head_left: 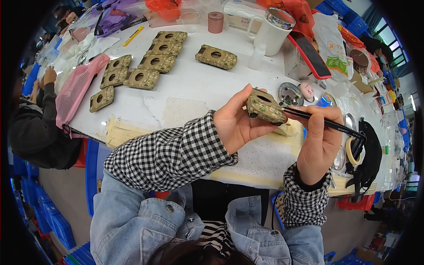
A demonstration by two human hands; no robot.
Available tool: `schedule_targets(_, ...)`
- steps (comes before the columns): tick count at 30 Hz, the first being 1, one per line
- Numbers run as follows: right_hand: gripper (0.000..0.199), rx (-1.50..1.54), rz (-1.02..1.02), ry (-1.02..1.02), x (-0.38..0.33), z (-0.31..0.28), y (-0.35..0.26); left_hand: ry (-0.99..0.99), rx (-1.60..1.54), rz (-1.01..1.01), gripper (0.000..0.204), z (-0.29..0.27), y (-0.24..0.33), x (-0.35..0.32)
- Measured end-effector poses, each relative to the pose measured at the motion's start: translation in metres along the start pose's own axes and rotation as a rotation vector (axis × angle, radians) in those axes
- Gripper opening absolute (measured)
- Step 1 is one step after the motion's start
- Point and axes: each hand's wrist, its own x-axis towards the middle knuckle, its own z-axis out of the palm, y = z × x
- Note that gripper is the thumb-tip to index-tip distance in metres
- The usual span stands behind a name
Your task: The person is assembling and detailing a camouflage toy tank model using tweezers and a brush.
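White counter (185, 88), far side cluttered: white mug (271, 36), red-cased phone (310, 55). Camouflage model tank hulls (149, 82) clustered left. Left hand (234, 123) grips another tank hull (267, 107) above counter's near side; right hand (319, 143) pinches black tweezers (324, 122), tips at hull's edge. Blue crates (55, 221) on grey floor (73, 190); dark-sleeved co-worker (42, 132) far left.

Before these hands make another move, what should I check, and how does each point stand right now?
1. Left hand supports the camouflage shell: ok.
2. Right hand grips the black tweezers: ok.
3. Tweezer tips brought right up to the shell: ok.
4. Small part pinched between the tips: cannot tell, too small to see.
5. Round dish within sight on the table: ok.
6. White mug upright, apart from both hands: ok.
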Motion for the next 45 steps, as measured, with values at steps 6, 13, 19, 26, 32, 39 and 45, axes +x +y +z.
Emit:
schedule_targets(6,0.008,0.011,-0.025,-0.017,0.0,0.002,0.001,-0.013,0.004,-0.008,0.049,-0.002,0.0,0.001)
schedule_targets(13,0.008,-0.029,-0.028,-0.038,-0.001,0.0,0.002,-0.003,0.004,-0.013,0.049,-0.003,-0.001,0.001)
schedule_targets(19,0.008,-0.043,-0.093,-0.049,-0.002,0.004,0.003,-0.009,-0.022,-0.011,0.048,-0.005,-0.001,0.001)
schedule_targets(26,0.009,-0.154,-0.139,-0.043,-0.004,0.003,0.005,0.011,-0.043,-0.025,0.047,-0.003,0.0,0.001)
schedule_targets(32,0.01,-0.189,-0.139,-0.05,-0.004,0.003,0.006,-0.007,-0.014,-0.02,0.046,-0.005,0.001,0.001)
schedule_targets(39,0.013,-0.162,-0.162,-0.053,-0.005,0.002,0.005,-0.01,0.015,-0.019,0.046,-0.004,0.001,0.0)
schedule_targets(45,0.034,-0.099,-0.389,0.188,-0.002,-0.002,0.0,-0.155,0.189,0.014,0.048,-0.003,0.011,0.002)
